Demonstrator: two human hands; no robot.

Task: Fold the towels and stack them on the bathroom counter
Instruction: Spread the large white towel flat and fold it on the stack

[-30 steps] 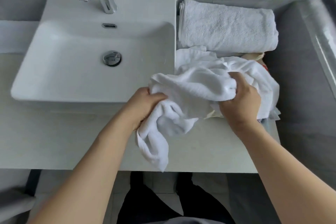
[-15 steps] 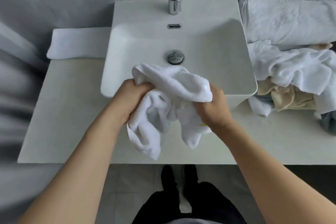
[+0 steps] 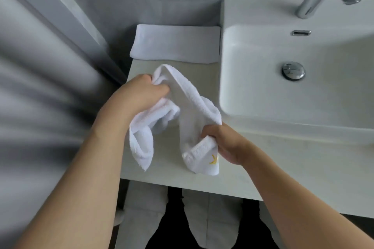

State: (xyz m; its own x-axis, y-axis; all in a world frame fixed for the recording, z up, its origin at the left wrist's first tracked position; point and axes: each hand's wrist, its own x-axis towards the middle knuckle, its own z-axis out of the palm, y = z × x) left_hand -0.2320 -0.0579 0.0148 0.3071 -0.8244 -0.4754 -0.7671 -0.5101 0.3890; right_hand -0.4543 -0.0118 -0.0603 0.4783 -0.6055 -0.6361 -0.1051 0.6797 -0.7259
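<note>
Between my two hands hangs a crumpled white towel [image 3: 188, 107], over the pale counter [image 3: 263, 157] left of the sink [image 3: 303, 91]. My left hand [image 3: 139, 95] bunches its upper end in curled fingers, and a loose loop droops below that wrist. My right hand [image 3: 224, 141] pinches the lower end, where a hemmed corner with a small yellow stitched mark dangles just beneath. Beyond my left hand, against the wall, a folded white towel [image 3: 176, 43] lies flat on the counter.
</note>
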